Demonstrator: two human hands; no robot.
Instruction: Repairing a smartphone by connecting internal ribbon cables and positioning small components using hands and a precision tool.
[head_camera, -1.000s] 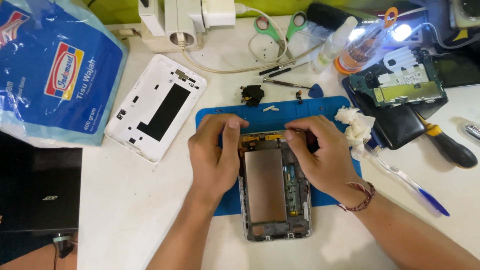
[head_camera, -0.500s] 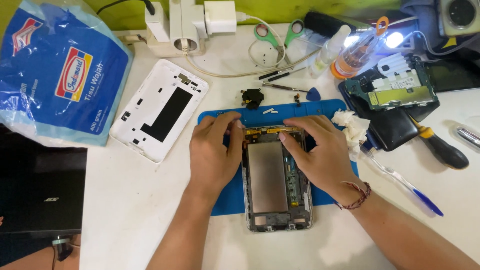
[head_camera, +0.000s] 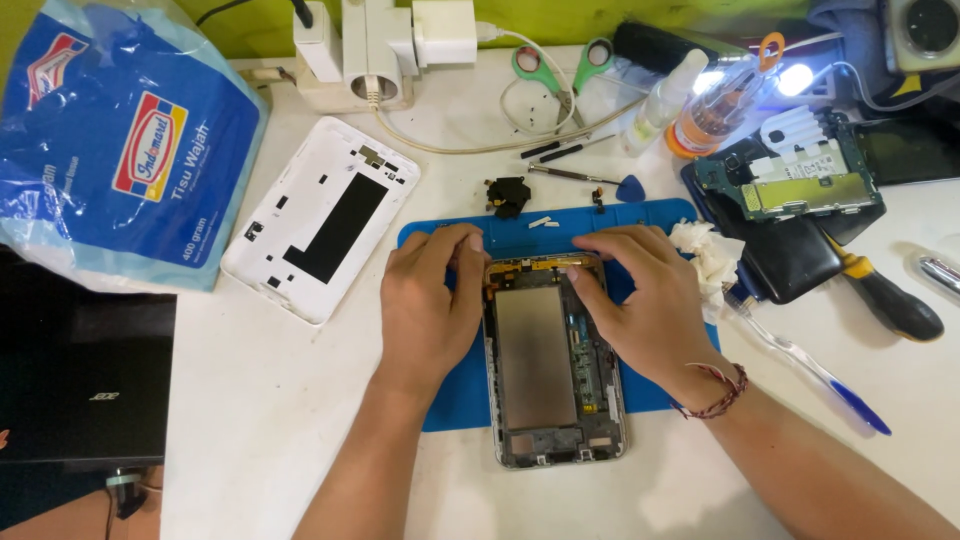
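Observation:
An opened tablet (head_camera: 552, 370), its back cover off and its metal plate and circuit parts showing, lies on a blue work mat (head_camera: 520, 238). My left hand (head_camera: 428, 305) rests on the tablet's left edge, thumb at its top left corner. My right hand (head_camera: 642, 300) lies over the right side, fingers pressing on the top edge of the frame. The white back cover (head_camera: 320, 230) lies to the left of the mat. What the fingertips pinch is hidden.
A blue tissue bag (head_camera: 120, 150) sits far left, a black laptop (head_camera: 80, 380) below it. A power strip (head_camera: 370, 50), scissors (head_camera: 555, 65), bottles, a circuit board (head_camera: 800, 185), a screwdriver (head_camera: 885, 300), a toothbrush (head_camera: 810, 365) and crumpled tissue (head_camera: 705, 258) crowd the back and right.
The view has shifted slightly. Both hands stay at the tablet's top edge; the right fingers have slid a little along it.

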